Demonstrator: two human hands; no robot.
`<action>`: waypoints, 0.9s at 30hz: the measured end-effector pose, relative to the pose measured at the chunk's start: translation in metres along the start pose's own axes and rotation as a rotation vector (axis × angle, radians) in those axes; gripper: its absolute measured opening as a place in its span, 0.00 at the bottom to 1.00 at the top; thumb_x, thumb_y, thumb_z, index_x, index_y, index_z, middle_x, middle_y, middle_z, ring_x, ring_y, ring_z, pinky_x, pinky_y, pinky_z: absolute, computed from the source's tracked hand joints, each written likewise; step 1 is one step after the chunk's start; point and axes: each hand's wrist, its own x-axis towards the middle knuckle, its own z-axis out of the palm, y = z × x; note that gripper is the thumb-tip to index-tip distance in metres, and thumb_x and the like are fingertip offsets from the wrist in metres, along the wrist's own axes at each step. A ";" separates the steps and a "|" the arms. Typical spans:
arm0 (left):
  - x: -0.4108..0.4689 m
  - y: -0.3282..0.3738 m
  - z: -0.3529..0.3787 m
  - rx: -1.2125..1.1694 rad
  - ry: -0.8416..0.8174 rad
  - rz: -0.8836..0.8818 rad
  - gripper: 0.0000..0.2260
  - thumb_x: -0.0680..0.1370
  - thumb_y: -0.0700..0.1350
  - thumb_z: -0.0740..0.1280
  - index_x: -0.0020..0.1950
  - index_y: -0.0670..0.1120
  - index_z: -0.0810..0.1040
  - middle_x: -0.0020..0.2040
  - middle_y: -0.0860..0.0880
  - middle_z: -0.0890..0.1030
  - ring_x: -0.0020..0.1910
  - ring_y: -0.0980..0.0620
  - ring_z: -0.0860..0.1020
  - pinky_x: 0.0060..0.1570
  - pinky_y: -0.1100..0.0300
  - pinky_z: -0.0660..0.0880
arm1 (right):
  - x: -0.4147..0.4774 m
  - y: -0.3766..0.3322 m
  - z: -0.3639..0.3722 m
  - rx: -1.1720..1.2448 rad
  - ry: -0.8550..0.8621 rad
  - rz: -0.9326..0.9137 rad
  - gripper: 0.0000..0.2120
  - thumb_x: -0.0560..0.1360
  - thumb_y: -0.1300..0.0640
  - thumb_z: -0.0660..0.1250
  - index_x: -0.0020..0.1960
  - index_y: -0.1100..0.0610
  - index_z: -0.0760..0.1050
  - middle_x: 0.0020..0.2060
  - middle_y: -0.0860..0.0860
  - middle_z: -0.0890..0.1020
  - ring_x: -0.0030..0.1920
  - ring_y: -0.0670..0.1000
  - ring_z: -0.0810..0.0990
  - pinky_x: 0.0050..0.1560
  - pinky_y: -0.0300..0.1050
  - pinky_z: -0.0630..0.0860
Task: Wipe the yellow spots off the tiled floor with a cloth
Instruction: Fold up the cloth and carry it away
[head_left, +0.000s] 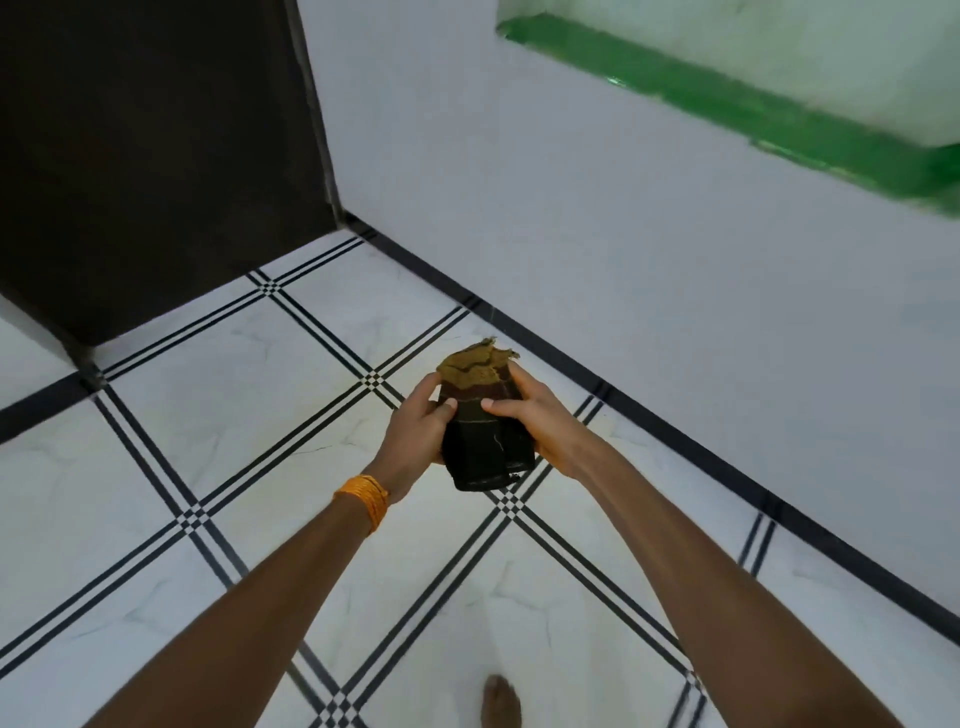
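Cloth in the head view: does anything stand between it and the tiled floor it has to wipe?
Nothing visible does. The left hand and right hand grip the folded cloth above the tiled floor, with only air beneath it. No yellow spots show in this view, so the exact target cannot be told.

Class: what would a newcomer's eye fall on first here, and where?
The dark folded cloth with a mustard-yellow end, gripped mid-frame by the left hand and right hand above the tiled floor. Next, orange bands on the left wrist and the green ledge at upper right.
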 end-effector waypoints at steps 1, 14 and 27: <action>-0.016 0.022 0.008 0.016 -0.024 0.007 0.16 0.84 0.40 0.57 0.68 0.56 0.73 0.52 0.51 0.82 0.51 0.53 0.82 0.36 0.58 0.81 | -0.025 -0.020 -0.006 -0.020 0.027 0.001 0.21 0.77 0.62 0.70 0.68 0.49 0.75 0.59 0.50 0.84 0.61 0.52 0.82 0.65 0.55 0.78; -0.210 0.189 0.181 0.166 -0.357 0.107 0.13 0.83 0.46 0.60 0.66 0.57 0.74 0.50 0.42 0.83 0.42 0.47 0.82 0.30 0.58 0.75 | -0.342 -0.133 -0.089 0.175 0.537 -0.107 0.19 0.80 0.66 0.64 0.63 0.45 0.77 0.55 0.47 0.85 0.55 0.47 0.84 0.57 0.46 0.81; -0.436 0.147 0.440 0.770 -0.657 0.710 0.17 0.83 0.50 0.61 0.71 0.46 0.72 0.60 0.45 0.81 0.56 0.46 0.79 0.54 0.53 0.75 | -0.734 -0.035 -0.162 0.598 1.066 -0.079 0.20 0.78 0.64 0.68 0.63 0.42 0.76 0.58 0.53 0.84 0.57 0.57 0.84 0.56 0.56 0.83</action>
